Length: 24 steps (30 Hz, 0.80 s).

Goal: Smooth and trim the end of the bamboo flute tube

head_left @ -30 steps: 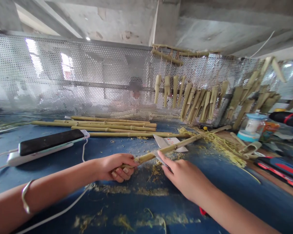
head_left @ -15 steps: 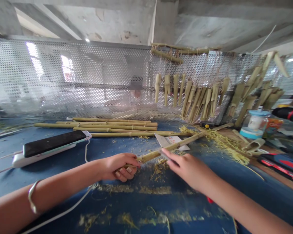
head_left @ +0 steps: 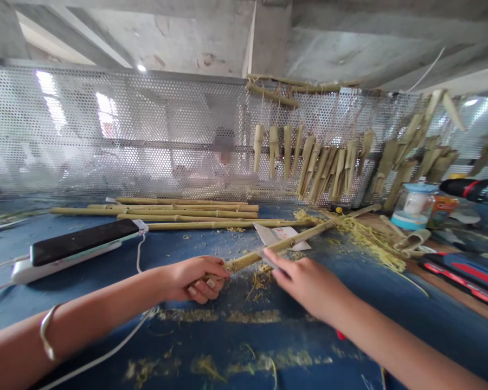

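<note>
My left hand (head_left: pixel 199 278) is closed around the near end of a slim bamboo pole (head_left: pixel 284 242), which slants away to the right across the table. In my right hand (head_left: pixel 309 284) is a knife (head_left: pixel 267 257), its blade resting against the pole a short way beyond the left hand. Motion blurs the blade, and the fingers mostly hide its handle. Thin bamboo shavings (head_left: pixel 261 279) lie on the table under the pole. Partly behind the pole is a printed paper (head_left: pixel 268 236).
Several bamboo poles (head_left: pixel 179 218) lie along the back of the blue table (head_left: pixel 179 352). A phone (head_left: pixel 81 241) sits on a white power strip at left. Bamboo pieces (head_left: pixel 309 165) hang on the perforated screen; a person is behind it. A jar (head_left: pixel 415 208) and power drill (head_left: pixel 467 271) stand right.
The whole view has shifted slightly, so things appear a little further left. Both hands keep their grips, and the knife stays against nearly the same stretch of the bamboo pole.
</note>
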Each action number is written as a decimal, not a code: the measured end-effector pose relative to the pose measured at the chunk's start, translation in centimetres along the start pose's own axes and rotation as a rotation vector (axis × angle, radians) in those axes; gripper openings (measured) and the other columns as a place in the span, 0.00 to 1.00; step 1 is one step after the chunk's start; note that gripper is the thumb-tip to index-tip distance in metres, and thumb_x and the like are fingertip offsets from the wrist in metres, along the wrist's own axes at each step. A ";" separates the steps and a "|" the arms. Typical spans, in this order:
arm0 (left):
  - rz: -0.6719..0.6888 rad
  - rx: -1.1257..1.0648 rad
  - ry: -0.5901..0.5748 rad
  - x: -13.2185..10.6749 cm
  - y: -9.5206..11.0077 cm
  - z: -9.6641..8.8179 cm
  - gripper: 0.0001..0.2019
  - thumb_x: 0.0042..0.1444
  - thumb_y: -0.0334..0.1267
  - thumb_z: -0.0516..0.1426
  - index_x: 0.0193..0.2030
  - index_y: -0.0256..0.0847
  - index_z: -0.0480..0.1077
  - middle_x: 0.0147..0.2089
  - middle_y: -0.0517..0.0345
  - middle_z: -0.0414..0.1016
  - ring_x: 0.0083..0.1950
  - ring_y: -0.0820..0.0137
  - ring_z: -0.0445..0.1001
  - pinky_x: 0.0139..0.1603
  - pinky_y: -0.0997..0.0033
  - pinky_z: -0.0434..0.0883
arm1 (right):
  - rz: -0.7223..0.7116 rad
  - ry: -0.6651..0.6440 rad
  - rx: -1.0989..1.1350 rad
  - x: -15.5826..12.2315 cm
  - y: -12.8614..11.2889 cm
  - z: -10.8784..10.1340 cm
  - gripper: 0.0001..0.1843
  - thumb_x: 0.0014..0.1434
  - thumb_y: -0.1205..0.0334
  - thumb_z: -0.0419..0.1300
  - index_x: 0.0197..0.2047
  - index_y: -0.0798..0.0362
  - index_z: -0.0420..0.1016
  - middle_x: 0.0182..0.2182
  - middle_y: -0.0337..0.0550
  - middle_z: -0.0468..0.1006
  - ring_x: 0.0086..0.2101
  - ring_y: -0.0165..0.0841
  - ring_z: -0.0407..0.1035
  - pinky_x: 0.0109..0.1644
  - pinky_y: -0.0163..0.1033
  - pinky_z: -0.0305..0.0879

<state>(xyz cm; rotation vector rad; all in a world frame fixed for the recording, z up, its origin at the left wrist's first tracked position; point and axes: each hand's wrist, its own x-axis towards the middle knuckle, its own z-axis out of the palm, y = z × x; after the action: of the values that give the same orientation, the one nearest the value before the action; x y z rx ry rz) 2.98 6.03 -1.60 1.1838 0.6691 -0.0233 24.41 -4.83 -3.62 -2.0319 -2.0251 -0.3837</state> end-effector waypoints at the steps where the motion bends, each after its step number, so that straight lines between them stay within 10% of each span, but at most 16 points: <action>1: -0.004 -0.004 -0.005 0.0 0.0 0.0 0.06 0.50 0.35 0.54 0.27 0.38 0.58 0.16 0.70 0.49 0.13 0.85 0.41 0.10 0.87 0.40 | -0.049 0.004 0.022 0.0 -0.1 0.1 0.26 0.57 0.60 0.45 0.60 0.47 0.57 0.22 0.45 0.76 0.20 0.33 0.67 0.21 0.34 0.50; 24: 0.037 0.062 0.013 0.0 -0.3 0.3 0.11 0.47 0.37 0.56 0.29 0.42 0.53 0.16 0.71 0.53 0.13 0.85 0.42 0.11 0.85 0.39 | -0.059 0.019 0.042 -0.2 0.0 0.3 0.24 0.57 0.58 0.46 0.58 0.42 0.59 0.22 0.43 0.76 0.21 0.33 0.68 0.21 0.34 0.53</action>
<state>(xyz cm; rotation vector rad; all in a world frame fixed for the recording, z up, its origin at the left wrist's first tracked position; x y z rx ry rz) 3.06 5.65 -1.75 1.2566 0.6619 -0.0056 24.39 -4.92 -4.01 -1.9402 -2.0678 -0.3669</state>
